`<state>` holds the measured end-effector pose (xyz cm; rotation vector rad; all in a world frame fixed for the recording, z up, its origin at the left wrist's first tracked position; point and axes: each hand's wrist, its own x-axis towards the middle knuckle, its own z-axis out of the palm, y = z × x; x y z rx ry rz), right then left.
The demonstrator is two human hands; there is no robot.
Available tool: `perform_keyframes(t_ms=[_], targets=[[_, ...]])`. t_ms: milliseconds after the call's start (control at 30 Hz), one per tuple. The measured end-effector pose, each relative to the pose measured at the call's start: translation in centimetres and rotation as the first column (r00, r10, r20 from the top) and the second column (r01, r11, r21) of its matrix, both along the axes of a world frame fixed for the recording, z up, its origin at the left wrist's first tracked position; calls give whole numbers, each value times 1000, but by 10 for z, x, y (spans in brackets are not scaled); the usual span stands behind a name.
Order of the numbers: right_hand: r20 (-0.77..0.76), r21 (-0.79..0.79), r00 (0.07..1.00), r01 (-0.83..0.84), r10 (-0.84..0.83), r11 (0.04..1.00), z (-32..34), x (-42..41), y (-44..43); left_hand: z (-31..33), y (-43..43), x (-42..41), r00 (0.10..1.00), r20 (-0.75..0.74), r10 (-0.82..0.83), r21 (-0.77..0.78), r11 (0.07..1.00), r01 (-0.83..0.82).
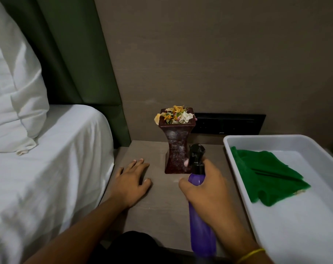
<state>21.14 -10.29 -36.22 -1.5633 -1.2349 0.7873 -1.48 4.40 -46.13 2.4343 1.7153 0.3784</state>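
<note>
1. On the little brown table (158, 206) by the bed (47, 159), the right hand (205, 189) wraps around a purple spray bottle (201, 225).
2. Its black top (197, 157) points at the dark red vase (178, 147) of petals.
3. Left hand (132, 182) lies flat with fingers spread, holding nothing.
4. Beside them, a green cloth (266, 174) lies in a white tray (287, 235).

Setting: a hotel-style bedroom. Evidence was a bed (53, 149) in white linen with pillow (13, 92), green padded headboard (82, 54), bedside surface (162, 199), wall socket panel (228, 123), and petal-filled vase (176, 141).
</note>
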Motion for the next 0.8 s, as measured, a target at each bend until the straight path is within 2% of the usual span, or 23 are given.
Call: perform_keyframes(t_ms=[533, 800], targets=[[-31, 9, 996, -88, 88, 996, -11, -5, 23, -21, -5, -24, 997, -25, 72, -46, 996, -73], [56, -32, 998, -41, 43, 999, -14, 5, 20, -19, 2, -22, 997, -10, 77, -13, 997, -77]])
